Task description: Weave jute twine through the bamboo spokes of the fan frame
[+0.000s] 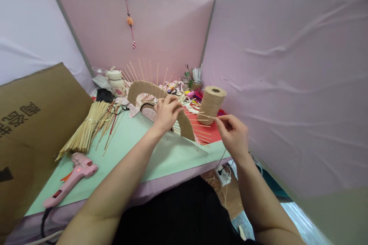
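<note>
Observed woven arch (147, 88) upright and leaning on mint-green mat (130, 130), ahead of the torso, with thin sticks (157, 72) fanning outward from the brown band. Noted a pink oval panel (148, 113) with dark rim inside the curve, partly covered by left hand (168, 111). Recorded left fingers as bent, close together and closed over the band near the top of the curve; cannot tell far-side contact, hidden by the band. Recorded right hand (234, 134) to the right of the arch, with thumb and forefinger pinching a thin strand of twine (209, 116); remaining fingers curled toward the palm. Traced strand leftward from fingertips to the sticks at the right side of the arch, passing in front of twine spool (212, 104). Found spool standing on red sheet (215, 134), just behind the pinching fingers. Logged on the left of the mat: stick bundle (84, 130), tied near its middle; loose sticks (107, 126) beside it; pink glue gun (82, 169) nearer the front, with a small light glowing. Logged also white lidded jar (116, 84) behind the bundle, cardboard box (31, 122) at far left, and power strip (223, 176) below the table edge, beside loosely coiled strands.
</note>
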The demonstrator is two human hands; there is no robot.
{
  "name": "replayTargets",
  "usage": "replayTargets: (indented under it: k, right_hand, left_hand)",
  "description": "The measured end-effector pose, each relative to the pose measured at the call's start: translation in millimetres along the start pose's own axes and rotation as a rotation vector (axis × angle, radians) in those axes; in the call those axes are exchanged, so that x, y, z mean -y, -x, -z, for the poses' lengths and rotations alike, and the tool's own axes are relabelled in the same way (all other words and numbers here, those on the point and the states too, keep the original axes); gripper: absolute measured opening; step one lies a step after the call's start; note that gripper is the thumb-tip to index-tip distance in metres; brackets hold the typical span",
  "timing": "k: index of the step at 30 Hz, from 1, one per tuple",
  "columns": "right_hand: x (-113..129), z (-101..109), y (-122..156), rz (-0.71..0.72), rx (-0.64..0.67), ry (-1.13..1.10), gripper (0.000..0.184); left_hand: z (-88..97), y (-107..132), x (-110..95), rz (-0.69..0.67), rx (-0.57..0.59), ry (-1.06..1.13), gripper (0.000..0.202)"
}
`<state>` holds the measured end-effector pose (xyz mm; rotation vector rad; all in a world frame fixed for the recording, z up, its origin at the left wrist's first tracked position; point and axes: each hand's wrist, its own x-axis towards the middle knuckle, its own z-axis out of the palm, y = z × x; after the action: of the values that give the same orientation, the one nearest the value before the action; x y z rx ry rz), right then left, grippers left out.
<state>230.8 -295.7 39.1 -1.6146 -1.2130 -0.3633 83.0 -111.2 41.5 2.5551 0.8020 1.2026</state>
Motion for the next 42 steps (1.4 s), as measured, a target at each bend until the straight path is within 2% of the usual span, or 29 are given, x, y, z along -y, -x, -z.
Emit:
replayTargets:
  k: [3,7,10,14,19,23,27,33,38,42]
  right_hand:
    - [10.3,-10.6,34.7,0.133,0.089,0.027,0.014]
    - [3.5,-43.4,61.5,0.277,0.286,0.224,0.020]
    - [-9.2,-61.8,63.3,0.267,0.321,0.373,0.023]
    - [-15.3,-68.2,62.2,0.254,0.340,0.450,0.020]
    - [-9.0,-72.5,65.1,0.278,0.380,0.475,0.019]
    - [-6.2,-65.1,62.7,0.256,0.401,0.357,0.021]
    - [-8.2,-40.1,58.4,0.164,0.358,0.203,0.020]
    - [-6.3,-5.1,44.8,0.066,0.230,0.112,0.019]
    - [-15.5,-2.2,26.5,-0.058,0.130,0.013,0.022]
    - [-30.0,-8.9,18.4,-0.258,0.152,-0.108,0.027]
  left_hand:
    - [-1.4,-0.5,0.1,0.016,-0.016,0.013,0.015]
    - [-1.2,-1.3,0.3,0.016,0.005,0.031,0.016]
    - [0.7,-0.5,-0.8,0.017,0.045,0.034,0.019]
    - [0.8,3.3,-5.4,0.032,0.077,0.016,0.029]
    - [-7.1,8.3,-12.6,0.073,0.015,-0.057,0.033]
    - [-10.2,8.6,-13.7,0.092,-0.020,-0.075,0.025]
    - [-8.7,8.4,-11.9,0.089,-0.021,-0.077,0.024]
    - [-10.0,8.6,-9.2,0.068,-0.034,-0.059,0.026]
    - [-12.1,8.4,-7.1,0.056,-0.047,-0.040,0.024]
    - [-11.8,8.5,-7.0,0.060,-0.042,-0.044,0.024]
